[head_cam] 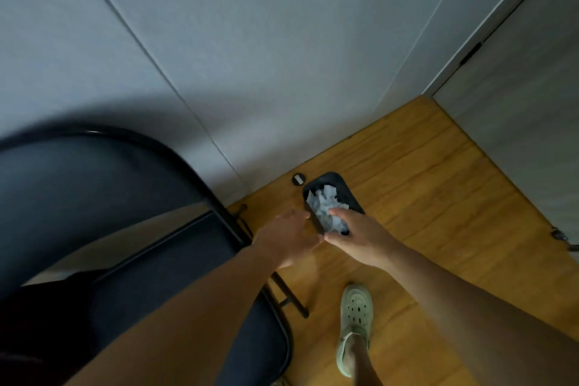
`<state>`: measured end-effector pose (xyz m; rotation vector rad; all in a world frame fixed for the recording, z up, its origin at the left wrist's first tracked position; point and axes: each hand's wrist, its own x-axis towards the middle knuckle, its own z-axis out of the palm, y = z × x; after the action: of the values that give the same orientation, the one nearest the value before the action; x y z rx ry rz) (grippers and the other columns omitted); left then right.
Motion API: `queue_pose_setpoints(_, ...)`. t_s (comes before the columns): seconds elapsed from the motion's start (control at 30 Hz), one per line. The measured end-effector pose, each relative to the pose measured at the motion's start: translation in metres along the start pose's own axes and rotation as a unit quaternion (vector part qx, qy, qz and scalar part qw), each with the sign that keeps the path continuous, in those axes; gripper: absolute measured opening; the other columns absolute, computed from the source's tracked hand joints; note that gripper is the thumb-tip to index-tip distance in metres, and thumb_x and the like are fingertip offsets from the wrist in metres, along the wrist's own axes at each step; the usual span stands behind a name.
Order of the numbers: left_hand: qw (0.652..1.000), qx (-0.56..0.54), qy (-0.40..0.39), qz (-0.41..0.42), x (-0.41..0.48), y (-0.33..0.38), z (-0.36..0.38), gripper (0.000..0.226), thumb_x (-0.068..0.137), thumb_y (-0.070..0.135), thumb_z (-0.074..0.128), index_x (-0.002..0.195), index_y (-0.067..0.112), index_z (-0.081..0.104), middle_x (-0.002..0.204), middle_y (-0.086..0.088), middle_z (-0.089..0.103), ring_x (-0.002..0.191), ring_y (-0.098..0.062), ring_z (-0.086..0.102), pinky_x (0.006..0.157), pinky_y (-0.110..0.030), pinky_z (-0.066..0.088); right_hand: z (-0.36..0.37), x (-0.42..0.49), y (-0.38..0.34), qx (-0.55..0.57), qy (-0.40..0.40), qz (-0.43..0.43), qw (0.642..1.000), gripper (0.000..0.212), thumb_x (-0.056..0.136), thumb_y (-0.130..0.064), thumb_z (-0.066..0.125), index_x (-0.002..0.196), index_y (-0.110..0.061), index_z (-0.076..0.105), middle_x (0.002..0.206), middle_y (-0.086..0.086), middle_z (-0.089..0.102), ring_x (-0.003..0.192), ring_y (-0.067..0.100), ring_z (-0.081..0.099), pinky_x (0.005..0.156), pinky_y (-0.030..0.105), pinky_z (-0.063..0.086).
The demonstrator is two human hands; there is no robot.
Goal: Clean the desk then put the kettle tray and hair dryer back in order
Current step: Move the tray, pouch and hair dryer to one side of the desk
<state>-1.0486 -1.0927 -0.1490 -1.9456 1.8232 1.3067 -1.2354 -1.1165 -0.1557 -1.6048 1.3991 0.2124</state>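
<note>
A black waste bin [344, 189] stands on the wooden floor by the wall, with crumpled white paper [324, 205] inside. My left hand [286, 240] reaches over its near left side with fingers stretched out, and the fingertips meet a thin dark edge [314, 220] at the bin's rim. My right hand [360, 238] hovers over the bin's near end, its fingers fairly straight and its thumb by the lower end of that dark edge. Blur hides whether that edge is the rim or a separate flat thing. No desk, kettle, tray or hair dryer is in view.
A dark folding chair [141, 229] with a black tube frame fills the lower left, its leg close to the bin. A small round black-and-white object [298, 179] lies on the floor by the wall. My foot in a pale green clog [355, 320] stands below the bin. A door [517, 103] is on the right.
</note>
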Motion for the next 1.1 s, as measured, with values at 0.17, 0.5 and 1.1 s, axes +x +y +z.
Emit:
queue_pose_setpoints(0.17,1.0,0.003,0.008,0.015,-0.079,-0.016,-0.033,0.064,0.099,0.06,0.038,0.153,0.025,0.036,0.157,0.0,0.039,0.144,-0.024,0.036,0.114,-0.046,0.035,0.011,-0.058,-0.053,-0.04,0.019,-0.011,0.999,0.069,0.098,-0.057,0.049,0.157,-0.027,0.031,0.162,-0.006,0.035,0.147,0.016,0.035,0.116,0.035,0.035)
queue_pose_setpoints(0.5,0.998,0.024,0.051,-0.008,-0.198,-0.071,-0.016,0.079,0.093,0.075,0.026,0.153,0.025,0.033,0.161,0.0,0.03,0.15,-0.021,0.022,0.114,-0.047,0.033,0.075,-0.141,-0.121,-0.16,0.041,-0.041,0.985,0.071,0.101,-0.064,0.032,0.159,-0.023,0.025,0.167,-0.003,0.023,0.153,0.019,0.021,0.122,0.044,0.027)
queue_pose_setpoints(1.1,0.97,-0.091,0.175,-0.141,-0.435,-0.29,0.049,0.073,0.095,0.071,0.031,0.151,0.025,0.037,0.158,0.001,0.037,0.145,-0.021,0.031,0.113,-0.044,0.035,0.295,-0.213,-0.287,-0.312,-0.023,-0.154,0.937,0.071,0.102,-0.062,0.029,0.16,-0.022,0.023,0.168,-0.005,0.018,0.154,0.018,0.018,0.12,0.04,0.027)
